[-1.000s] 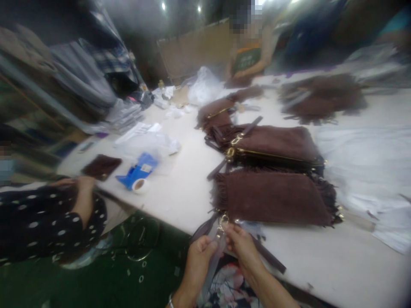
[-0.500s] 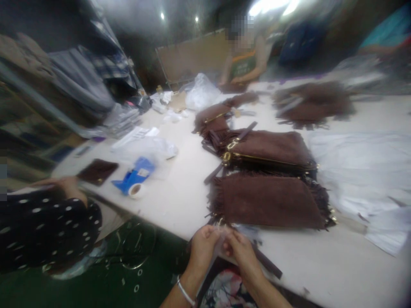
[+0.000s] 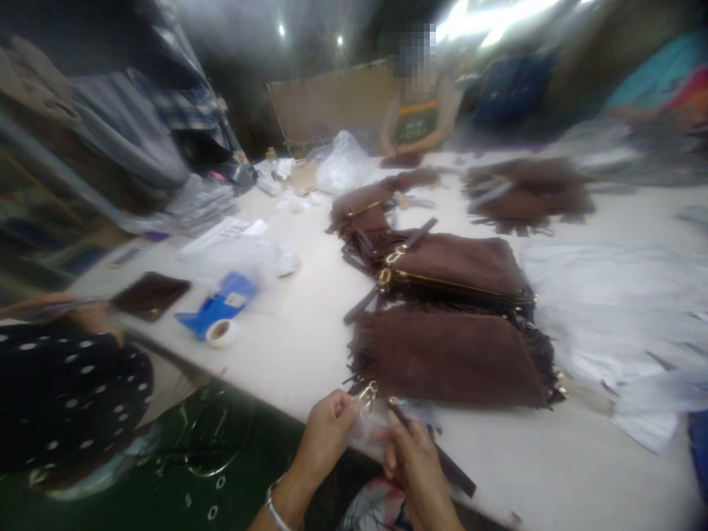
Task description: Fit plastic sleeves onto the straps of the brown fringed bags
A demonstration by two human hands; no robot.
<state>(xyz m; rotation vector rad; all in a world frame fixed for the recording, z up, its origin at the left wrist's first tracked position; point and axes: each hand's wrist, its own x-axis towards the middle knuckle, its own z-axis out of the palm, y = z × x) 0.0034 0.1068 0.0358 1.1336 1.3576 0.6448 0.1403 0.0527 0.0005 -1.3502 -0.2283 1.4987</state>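
My left hand point(image 3: 327, 422), with a bracelet at the wrist, has thumb and fingers pinched beside a gold clasp point(image 3: 367, 394) at the left end of the nearest brown fringed bag point(image 3: 448, 358). A small piece of clear plastic film point(image 3: 365, 428) shows at its fingertips. My right hand point(image 3: 412, 446) is closed around a dark brown strap point(image 3: 453, 472) at the table's front edge. Blur hides the exact grip of both hands. Behind the nearest bag lies another brown fringed bag point(image 3: 459, 265) with a gold zip.
A roll of tape point(image 3: 221, 333) lies by a blue tape dispenser point(image 3: 221, 304) on the white table point(image 3: 276, 346). White sheets point(image 3: 597, 310) spread at the right. More brown pieces point(image 3: 531, 192) lie farther back. A person in polka dots point(image 3: 71, 391) sits left; another person point(image 3: 417, 122) is opposite.
My hands have moved apart, the left one leftward, and the gold clasp now shows between them. The view has shifted slightly, and the bags stay in place.
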